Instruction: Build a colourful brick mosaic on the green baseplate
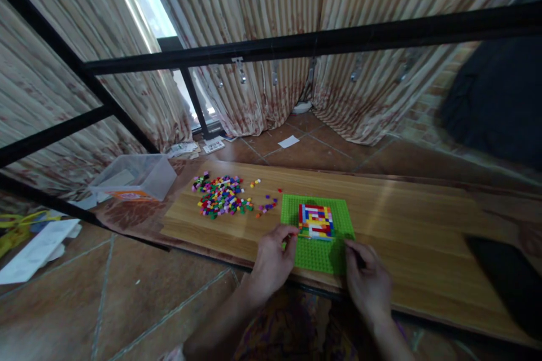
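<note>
A green studded baseplate [315, 262] lies on the wooden board, with a flat block of colourful toy bricks [316, 221] built on its upper middle part. My left hand [275, 254] is over the plate's left edge, thumb and forefinger pinched beside the lower left corner of the brick block. Whatever is between those fingertips is too small to make out. At the plate's right edge is my right hand [368, 273], its fingers curled and its fingertips on the rim. A heap of loose toy bricks [222, 196] lies left of the plate.
Several stray bricks [266, 206] lie between heap and plate. A clear plastic box [146, 177] stands at the board's left end. A dark flat object [503, 276] lies on the right. Black metal bars [271, 48] cross before the curtains [262, 5].
</note>
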### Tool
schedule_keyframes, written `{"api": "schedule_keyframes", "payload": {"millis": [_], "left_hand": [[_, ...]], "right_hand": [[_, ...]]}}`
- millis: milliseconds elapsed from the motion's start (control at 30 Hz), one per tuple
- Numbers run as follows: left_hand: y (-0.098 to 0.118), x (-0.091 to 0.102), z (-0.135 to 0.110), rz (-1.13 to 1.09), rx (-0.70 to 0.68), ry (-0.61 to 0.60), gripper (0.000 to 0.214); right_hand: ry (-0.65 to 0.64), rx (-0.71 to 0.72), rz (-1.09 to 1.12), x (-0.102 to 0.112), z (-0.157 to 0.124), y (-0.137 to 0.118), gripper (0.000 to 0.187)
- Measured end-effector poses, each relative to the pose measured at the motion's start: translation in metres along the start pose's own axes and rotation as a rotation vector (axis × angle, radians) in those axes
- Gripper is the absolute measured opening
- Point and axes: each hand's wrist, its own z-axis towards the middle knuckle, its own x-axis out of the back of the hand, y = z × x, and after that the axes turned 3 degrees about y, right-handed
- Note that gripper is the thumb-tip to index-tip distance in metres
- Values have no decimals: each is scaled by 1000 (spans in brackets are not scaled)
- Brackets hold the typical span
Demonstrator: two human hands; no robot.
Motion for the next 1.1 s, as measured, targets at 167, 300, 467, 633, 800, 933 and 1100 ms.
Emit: {"api": "schedule_keyframes", "payload": {"millis": [167, 300, 467, 633, 800, 933, 1100], "left_hand": [[8, -28, 10, 81, -143, -36, 18], [5, -46, 19, 178, -253, -76, 14], [2, -54, 26, 223, -353, -86, 14], [4, -54, 28, 218, -361, -55, 18], [5, -55, 28, 249, -341, -41, 17], [7, -57, 27, 281, -312, -28, 17], [9, -58, 27, 297, -279, -12, 11]], "right_hand": [[-9, 20, 29, -1, 0, -3, 32], [-26, 45, 28, -2, 0, -2, 30], [-17, 54, 26, -4, 0, -2, 29], [-1, 63, 54, -4, 0, -4, 28], [-18, 55, 56, -3, 0, -5, 28], [-11, 54, 60, -3, 0, -6, 28], [-13, 57, 55, -2, 0, -7, 27]]}}
